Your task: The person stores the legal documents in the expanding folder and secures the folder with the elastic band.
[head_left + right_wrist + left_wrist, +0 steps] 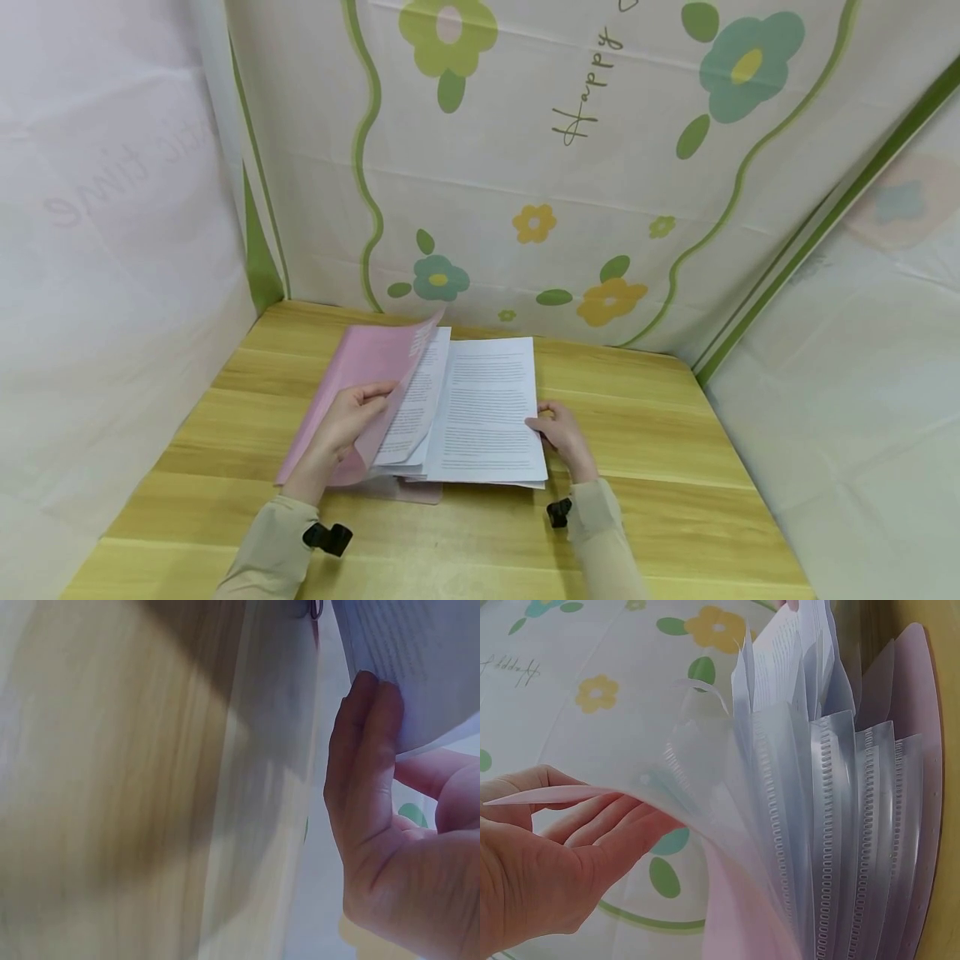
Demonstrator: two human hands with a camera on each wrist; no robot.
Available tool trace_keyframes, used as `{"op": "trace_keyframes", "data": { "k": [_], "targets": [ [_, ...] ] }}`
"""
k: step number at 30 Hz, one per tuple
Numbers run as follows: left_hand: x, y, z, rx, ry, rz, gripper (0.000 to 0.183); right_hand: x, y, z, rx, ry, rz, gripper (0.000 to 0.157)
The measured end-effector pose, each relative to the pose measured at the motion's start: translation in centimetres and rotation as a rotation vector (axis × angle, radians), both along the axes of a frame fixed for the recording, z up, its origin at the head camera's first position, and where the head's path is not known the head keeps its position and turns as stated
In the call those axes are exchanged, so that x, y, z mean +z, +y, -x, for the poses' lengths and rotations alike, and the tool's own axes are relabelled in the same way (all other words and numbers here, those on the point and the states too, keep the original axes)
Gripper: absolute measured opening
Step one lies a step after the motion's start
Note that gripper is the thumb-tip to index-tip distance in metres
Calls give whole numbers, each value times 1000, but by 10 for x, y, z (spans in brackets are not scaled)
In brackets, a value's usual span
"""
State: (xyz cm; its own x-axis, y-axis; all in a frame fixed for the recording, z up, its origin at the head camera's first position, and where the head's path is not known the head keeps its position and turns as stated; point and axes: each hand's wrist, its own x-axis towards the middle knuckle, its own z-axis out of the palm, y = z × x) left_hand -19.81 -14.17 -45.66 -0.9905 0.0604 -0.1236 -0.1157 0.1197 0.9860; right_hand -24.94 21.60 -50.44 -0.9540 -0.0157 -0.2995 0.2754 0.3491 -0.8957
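A pink folder (pixel 375 354) lies on the table, its front cover lifted and bent over to the left. My left hand (pixel 351 423) pinches that cover's free edge between thumb and fingers. Clear plastic sleeves (pixel 829 825) fan out beside the cover in the left wrist view, with the pink back cover (pixel 921 712) behind them. Printed white sheets (pixel 487 404) reach out to the right of the folder. Their right edge is pinched by my right hand (pixel 562 435); in the right wrist view, the fingers lie on one face of the paper (pixel 427 667) and the thumb on the other.
The wooden table (pixel 645 467) extends around the folder. Behind it hangs a white cloth (pixel 480 167) printed with flowers, and further cloth walls rise at left and right. Dark wrist devices (pixel 327 539) sit by both cuffs.
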Motion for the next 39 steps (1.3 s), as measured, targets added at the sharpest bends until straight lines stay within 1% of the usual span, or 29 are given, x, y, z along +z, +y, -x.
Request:
{"op": "trace_keyframes", "data": {
  "k": [12, 18, 23, 26, 30, 35, 39],
  "targets": [
    [0, 0, -1, -5, 6, 2, 44, -1, -10, 3, 9, 0, 0, 28],
    [-1, 0, 0, -3, -2, 13, 45, -3, -10, 1, 20, 8, -1, 26],
    [-2, -1, 0, -8, 1, 6, 45, -3, -10, 0, 22, 16, 23, 23],
    [-1, -1, 0, -7, -1, 3, 45, -2, -10, -1, 15, 20, 41, 26],
    [1, -1, 0, -7, 5, 1, 45, -1, -10, -2, 21, 27, 39, 29],
    [3, 0, -1, -7, 4, 0, 45, -2, -11, -2, 34, 20, 10, 26],
    [4, 1, -2, -10, 2, 2, 45, -3, -13, -3, 42, 21, 12, 26]
  ]
}}
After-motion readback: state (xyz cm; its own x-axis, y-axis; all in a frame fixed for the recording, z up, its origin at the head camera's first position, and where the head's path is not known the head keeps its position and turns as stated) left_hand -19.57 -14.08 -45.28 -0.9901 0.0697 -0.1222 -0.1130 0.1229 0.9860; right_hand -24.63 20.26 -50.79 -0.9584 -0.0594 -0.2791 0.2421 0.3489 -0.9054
